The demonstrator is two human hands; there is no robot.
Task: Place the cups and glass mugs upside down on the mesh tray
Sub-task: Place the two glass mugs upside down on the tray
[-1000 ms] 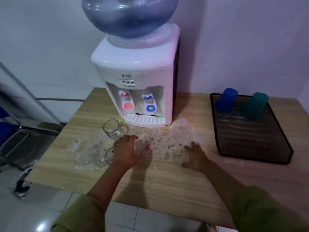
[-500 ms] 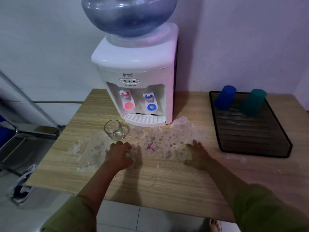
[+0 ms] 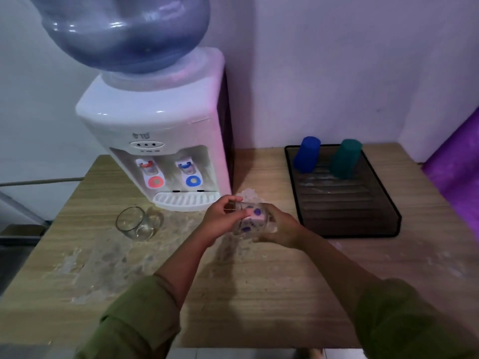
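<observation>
Having left the table (image 3: 259,294), both hands (image 3: 255,221) now clasp a lifted glass mug (image 3: 250,220).

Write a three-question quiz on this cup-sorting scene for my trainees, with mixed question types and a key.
1. True or false: the blue cup and green cup already stand on the mesh tray.
2. What do the left hand and right hand hold together?
3. The other glass mug stands: A) on the tray B) on the table, left of the drip grille.

Key: 1 true; 2 a glass mug; 3 B.
</observation>
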